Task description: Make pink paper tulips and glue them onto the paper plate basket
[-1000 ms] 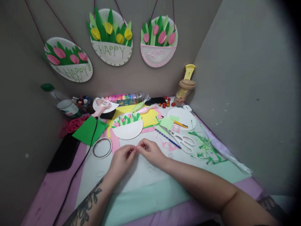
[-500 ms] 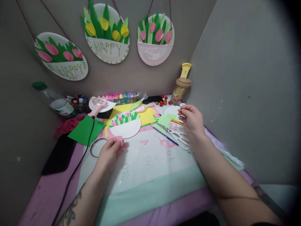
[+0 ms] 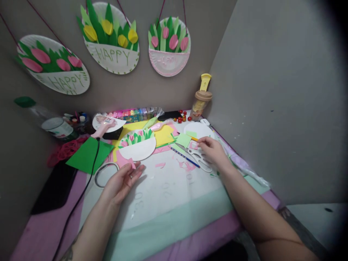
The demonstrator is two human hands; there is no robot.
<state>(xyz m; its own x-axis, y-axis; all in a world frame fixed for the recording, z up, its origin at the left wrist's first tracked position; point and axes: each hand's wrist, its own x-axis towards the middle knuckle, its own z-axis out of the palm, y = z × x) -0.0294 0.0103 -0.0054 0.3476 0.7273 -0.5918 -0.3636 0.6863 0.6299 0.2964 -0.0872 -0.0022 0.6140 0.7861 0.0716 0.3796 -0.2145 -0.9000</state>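
Observation:
My left hand is turned palm up with its fingers loosely curled, a small piece of pink paper between thumb and fingers. My right hand reaches to the right side of the work area, its fingertips closed on the end of a yellow pencil. Under that hand lie white-handled scissors and a pink paper scrap. Ahead of my left hand lies a white folded plate with green paper leaves and small pink tulips. A light green paper square is beside the pencil.
A roll of tape, a green sheet and a corded pink glue gun lie left. A blue pencil and pink scraps lie centrally. A bottle and lidded cup stand behind. Decorated plates hang above.
My right hand has come down and left, from beside the white disc to the yellow pencil. My left hand has turned more palm up, with its fingers loosened. The view has shifted right.

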